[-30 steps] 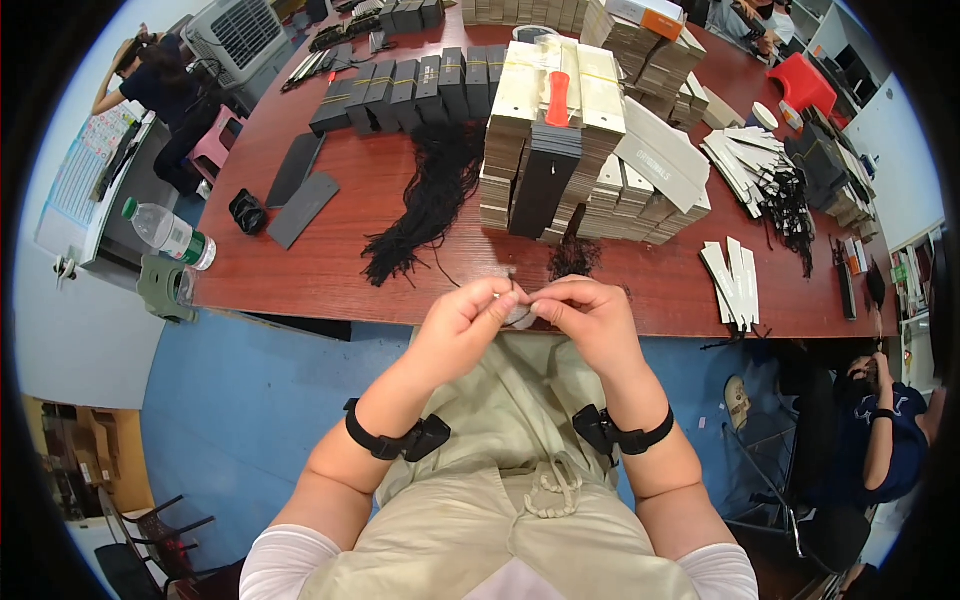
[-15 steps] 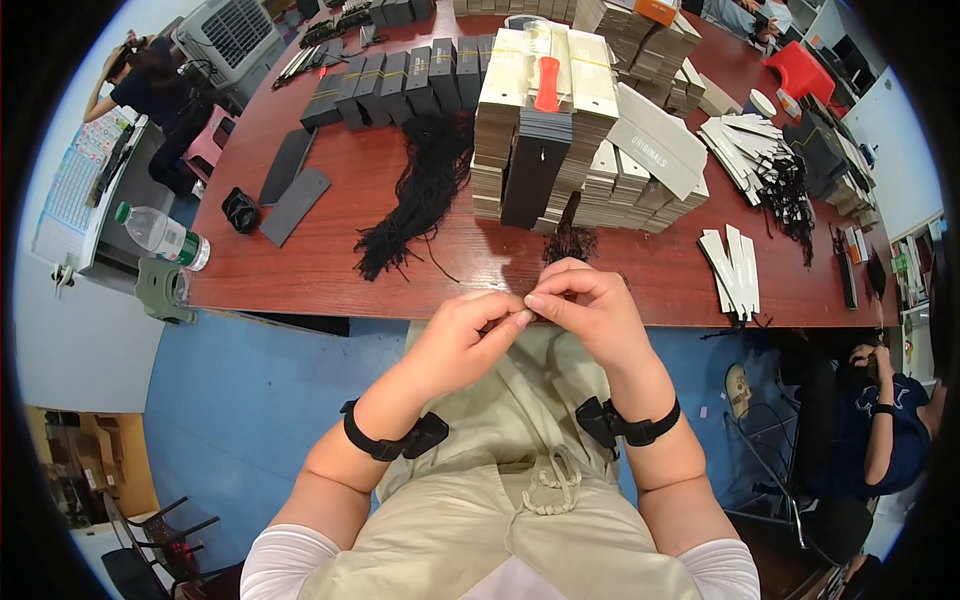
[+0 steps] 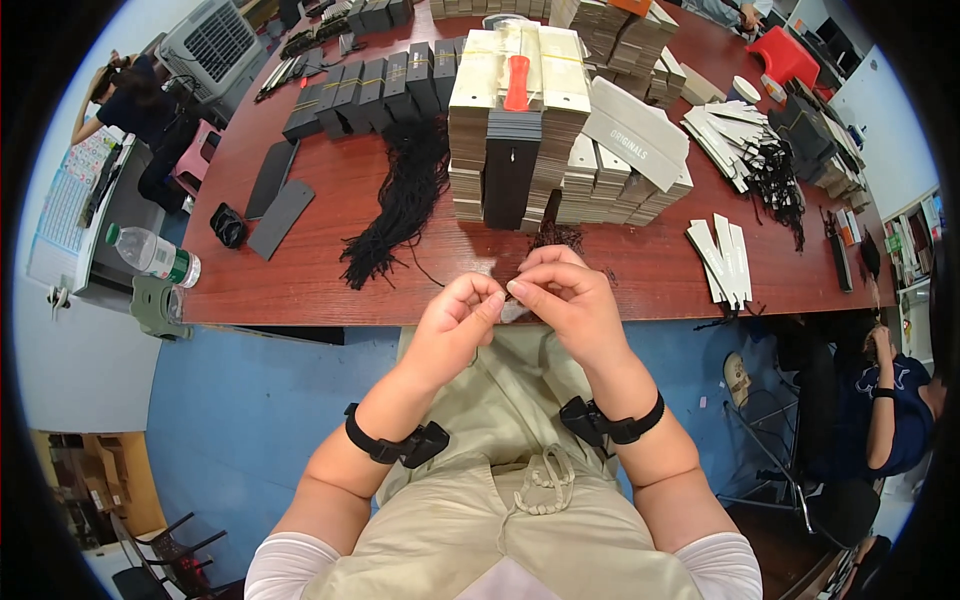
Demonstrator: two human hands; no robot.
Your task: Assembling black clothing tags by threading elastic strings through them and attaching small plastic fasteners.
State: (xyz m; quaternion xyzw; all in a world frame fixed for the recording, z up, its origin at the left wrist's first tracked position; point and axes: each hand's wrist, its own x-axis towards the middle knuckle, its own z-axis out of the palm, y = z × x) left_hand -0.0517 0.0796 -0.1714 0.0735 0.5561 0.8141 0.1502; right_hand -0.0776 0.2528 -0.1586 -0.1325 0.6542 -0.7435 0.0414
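Note:
At the table's near edge, my left hand [image 3: 458, 325] and my right hand [image 3: 570, 298] are pinched, fingertips almost meeting. Between them shows a thin dark strand, seemingly a black cord [image 3: 507, 291], mostly hidden by the fingers. Just beyond my hands stands a tall block of stacked pale card tags [image 3: 468, 150], with a stack of black tags [image 3: 511, 180] at its front. A red-handled tool [image 3: 517, 84] lies on top. To the left of the block spreads a loose bundle of black cords [image 3: 400, 205].
Strung white tags [image 3: 722, 262] lie to the right, before a larger pile [image 3: 720, 140]. Banded black tag stacks [image 3: 360, 92] line the left rear. A plastic bottle [image 3: 155, 255] stands by the left edge. One person [image 3: 885, 420] sits at right, another [image 3: 150, 120] far left.
My fingertips have drawn slightly apart, the left hand shifting left and a little downward. The whole view has shifted slightly, moving the table's things left in the picture.

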